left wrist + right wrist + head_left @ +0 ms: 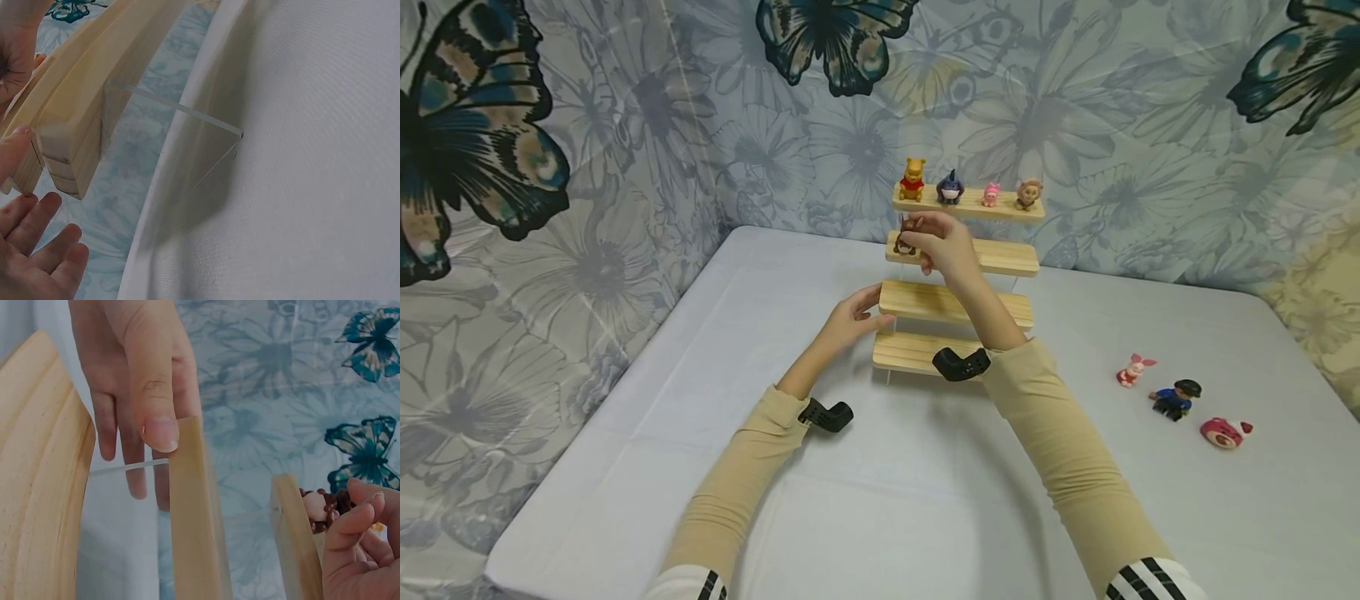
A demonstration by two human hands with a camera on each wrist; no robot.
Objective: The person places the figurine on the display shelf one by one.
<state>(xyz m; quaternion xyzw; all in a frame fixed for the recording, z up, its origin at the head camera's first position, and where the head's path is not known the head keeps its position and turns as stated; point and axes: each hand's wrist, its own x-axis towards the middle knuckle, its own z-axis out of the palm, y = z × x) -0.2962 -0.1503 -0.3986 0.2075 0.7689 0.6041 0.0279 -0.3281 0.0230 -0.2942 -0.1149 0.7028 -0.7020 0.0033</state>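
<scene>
A tiered wooden display shelf [955, 302] with several planks stands on the table. My right hand [946, 246] pinches a small brown figurine [904, 243] at the left end of the second plank from the top. In the right wrist view the figurine's pale belly and brown limbs [317, 507] show right at the plank's face, partly hidden by the fingers. My left hand [850, 318] holds the left end of the third plank, its thumb [160, 432] on the edge and the other fingers behind. On the top plank sit a yellow bear figurine [912, 180], a donkey figurine [950, 188], a pink figurine [991, 195] and a monkey-like figurine [1028, 194].
On the white table [820, 517], right of the shelf, lie a piglet figurine [1133, 371], a toy figure in blue with a dark cap [1177, 399] and a pink-red bear-head toy [1223, 432]. Clear supports [181, 107] hold the planks. Butterfly-patterned cloth [865, 150] hangs behind.
</scene>
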